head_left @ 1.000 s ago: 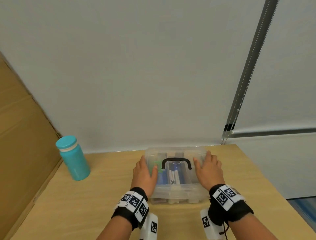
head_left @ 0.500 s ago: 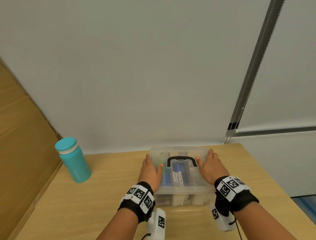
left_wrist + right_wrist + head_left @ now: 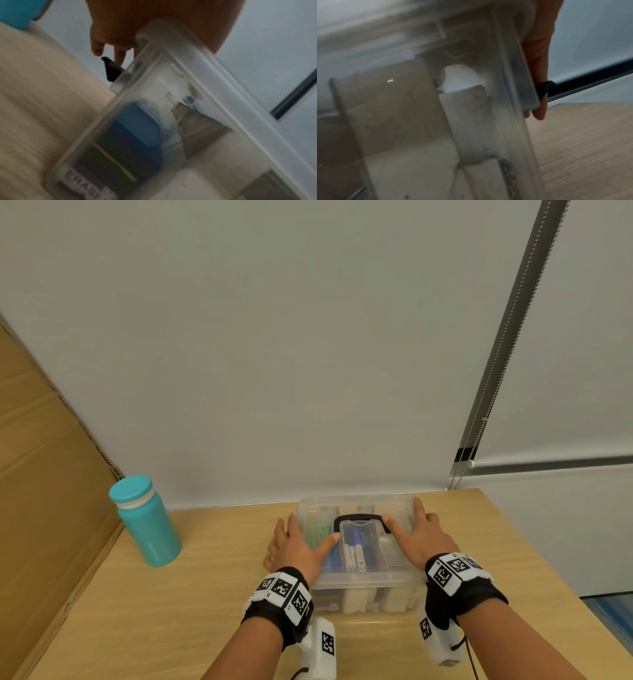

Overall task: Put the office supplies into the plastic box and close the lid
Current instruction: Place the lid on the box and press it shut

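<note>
The clear plastic box (image 3: 359, 583) stands on the table with its lid (image 3: 363, 559) down and the black handle (image 3: 337, 522) lying flat on top. Markers (image 3: 356, 553) and a blue item (image 3: 137, 121) show through the plastic. My left hand (image 3: 298, 546) lies flat on the lid's left side, thumb reaching toward the handle. My right hand (image 3: 421, 535) lies flat on the right side, fingers pointing to the far edge. In the left wrist view my fingers (image 3: 118, 56) reach a black side latch (image 3: 111, 69). The right wrist view shows fingers (image 3: 539, 67) at a black latch (image 3: 542, 88).
A teal bottle (image 3: 147, 525) stands at the left of the wooden table (image 3: 171, 611), next to a cardboard sheet (image 3: 44, 508) leaning along the left edge. The wall is just behind the box. The table's right edge (image 3: 534, 570) is close to my right forearm.
Both hands stay flat on the lid. They have shifted a little outward, and the thumbs now reach the ends of the handle.
</note>
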Action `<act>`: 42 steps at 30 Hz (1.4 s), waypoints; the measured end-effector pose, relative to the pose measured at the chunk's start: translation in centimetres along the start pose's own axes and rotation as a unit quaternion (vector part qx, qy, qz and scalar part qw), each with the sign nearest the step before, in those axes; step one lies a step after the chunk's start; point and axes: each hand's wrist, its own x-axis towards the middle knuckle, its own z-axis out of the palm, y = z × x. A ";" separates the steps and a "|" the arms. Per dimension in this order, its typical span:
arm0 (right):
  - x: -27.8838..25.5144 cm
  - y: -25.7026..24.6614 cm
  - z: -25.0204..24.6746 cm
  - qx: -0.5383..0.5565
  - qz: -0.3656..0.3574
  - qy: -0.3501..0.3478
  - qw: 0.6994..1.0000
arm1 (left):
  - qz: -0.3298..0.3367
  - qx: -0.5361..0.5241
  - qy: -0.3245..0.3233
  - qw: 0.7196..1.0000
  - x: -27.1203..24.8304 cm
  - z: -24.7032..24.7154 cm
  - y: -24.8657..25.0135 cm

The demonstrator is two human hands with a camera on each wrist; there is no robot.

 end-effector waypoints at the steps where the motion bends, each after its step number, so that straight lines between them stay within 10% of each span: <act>1: -0.1 0.0 -0.1 -0.001 0.004 0.000 1.000 | -0.014 -0.042 -0.017 0.999 -0.1 -0.1 0.1; 12: 0.1 0.3 0.2 -0.009 0.023 0.002 1.000 | 0.067 0.107 0.101 0.987 -0.8 -0.8 1.0; 19: 0.0 0.3 0.2 -0.009 0.021 0.004 1.000 | -0.019 -0.135 0.026 0.990 -0.2 -0.3 0.4; 42: -1.0 -1.8 0.4 -0.140 -0.031 0.074 0.987 | -0.013 -0.142 0.043 0.989 0.3 -0.3 -0.3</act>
